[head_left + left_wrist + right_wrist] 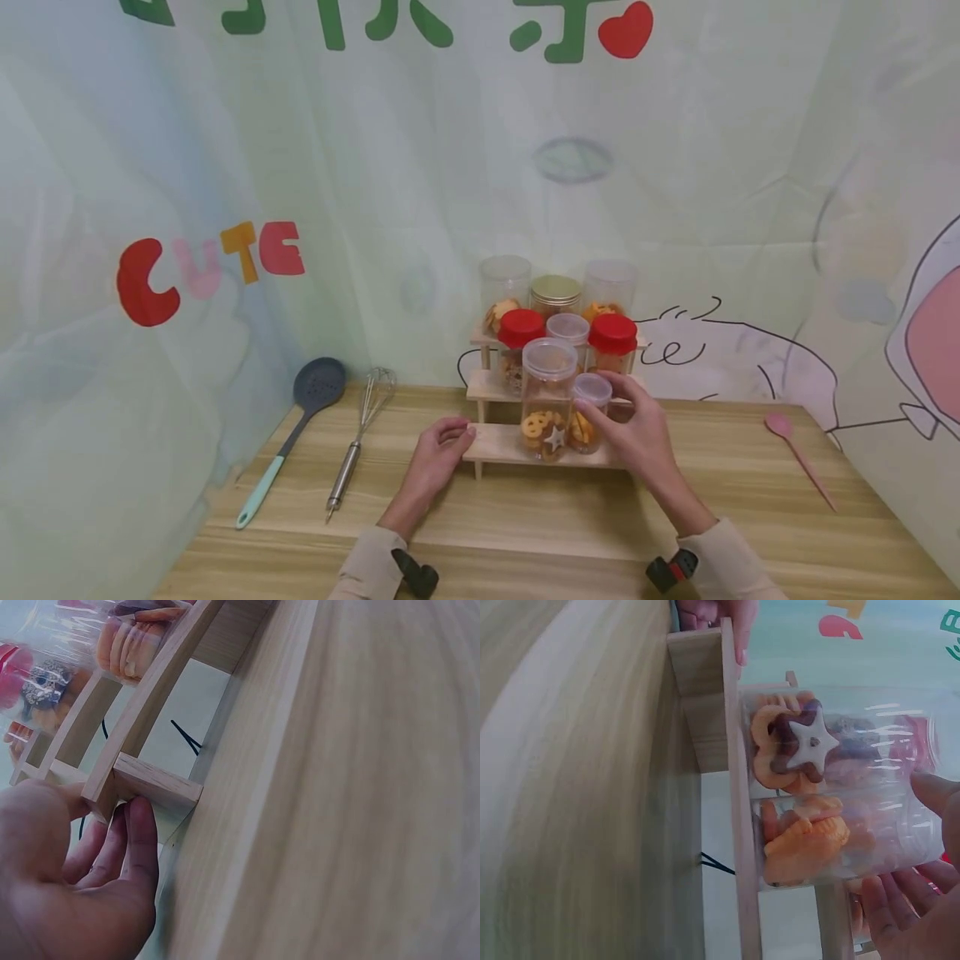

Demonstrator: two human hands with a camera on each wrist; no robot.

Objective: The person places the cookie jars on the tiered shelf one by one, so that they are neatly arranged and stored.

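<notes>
A three-step wooden stand (495,443) holds clear jars of cookies. My left hand (441,452) pinches the left end of its lowest step, thumb on top and fingers under the board (142,697) beside the leg. On that step, my right hand (637,429) holds a small clear jar (591,417) near its lid, with thumb and fingers on opposite sides. Orange-brown cookies fill the bottom of this jar (802,851). Close at its left stands a taller clear jar (550,387) with round cookies and a star-shaped one (810,746).
Red-lidded jars (522,328) flank a small clear-lidded jar (567,327) on the middle step. A gold-lidded jar (556,290) stands between two tall jars at the top. A slotted turner (318,387) and whisk (360,442) lie left, a pink spoon (798,458) right. Printed cloth hangs behind.
</notes>
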